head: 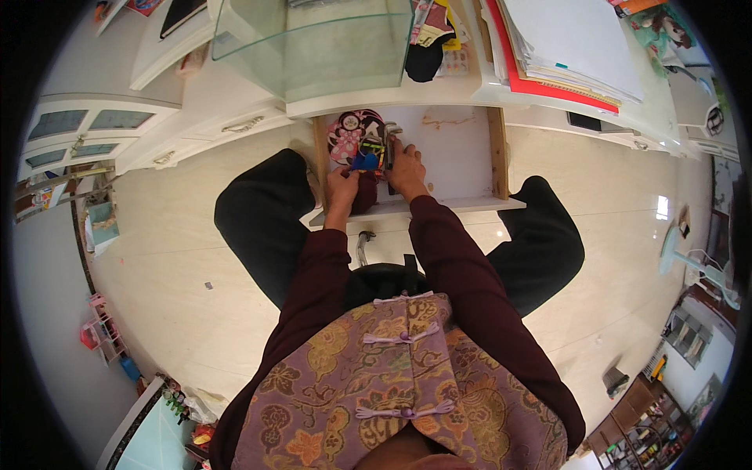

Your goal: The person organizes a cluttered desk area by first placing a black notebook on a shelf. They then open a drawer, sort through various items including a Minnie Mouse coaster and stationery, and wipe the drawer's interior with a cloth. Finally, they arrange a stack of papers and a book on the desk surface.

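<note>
A pulled-out drawer (458,158) with a pale bottom and wooden sides is in front of me, between my knees. My left hand (342,191) reaches over its front panel and pinches the edge of a small blue item (367,161). My right hand (409,169) rests against a dark narrow object (390,154) beside it, fingers bent; whether it grips that object is unclear. Left of these lies a pink polka-dot item (345,141) with black parts. A dark maroon item (365,192) sits by the drawer front, partly behind my left hand.
Above the drawer stands a clear glass box (329,59) on the white desk. A stack of papers (576,41) lies on a red folder (564,94) to the right. Black cloth (424,61) hangs near the desk edge. A fan (693,264) stands far right.
</note>
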Demonstrator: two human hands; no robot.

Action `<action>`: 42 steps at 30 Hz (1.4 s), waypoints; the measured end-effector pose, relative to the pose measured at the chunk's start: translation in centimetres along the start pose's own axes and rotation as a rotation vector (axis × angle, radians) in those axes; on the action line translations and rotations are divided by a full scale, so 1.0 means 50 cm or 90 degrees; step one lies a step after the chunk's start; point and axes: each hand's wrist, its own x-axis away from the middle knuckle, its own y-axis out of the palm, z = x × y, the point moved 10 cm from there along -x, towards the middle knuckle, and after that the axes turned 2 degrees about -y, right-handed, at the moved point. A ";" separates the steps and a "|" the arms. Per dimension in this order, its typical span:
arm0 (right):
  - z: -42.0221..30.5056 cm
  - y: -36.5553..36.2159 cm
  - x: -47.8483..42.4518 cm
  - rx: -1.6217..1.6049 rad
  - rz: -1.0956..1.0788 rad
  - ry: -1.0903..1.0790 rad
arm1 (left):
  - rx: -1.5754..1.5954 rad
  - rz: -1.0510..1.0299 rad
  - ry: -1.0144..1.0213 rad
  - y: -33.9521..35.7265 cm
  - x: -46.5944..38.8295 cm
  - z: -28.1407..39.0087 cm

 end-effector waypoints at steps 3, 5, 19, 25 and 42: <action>0.003 0.006 0.005 0.020 -0.015 0.034 | 0.018 0.016 -0.004 -0.029 0.007 0.017; 0.015 -0.001 0.004 0.081 0.012 0.041 | 0.127 -0.027 0.045 -0.049 0.013 0.067; 0.238 -0.119 0.028 0.175 0.059 0.173 | -0.022 -0.321 0.346 -0.240 0.111 0.457; 0.230 -0.132 0.005 0.260 0.173 0.039 | 0.060 -0.281 0.290 -0.261 0.076 0.426; 0.015 0.021 -0.015 0.209 0.034 -0.114 | 0.136 -0.244 0.277 -0.275 0.057 0.441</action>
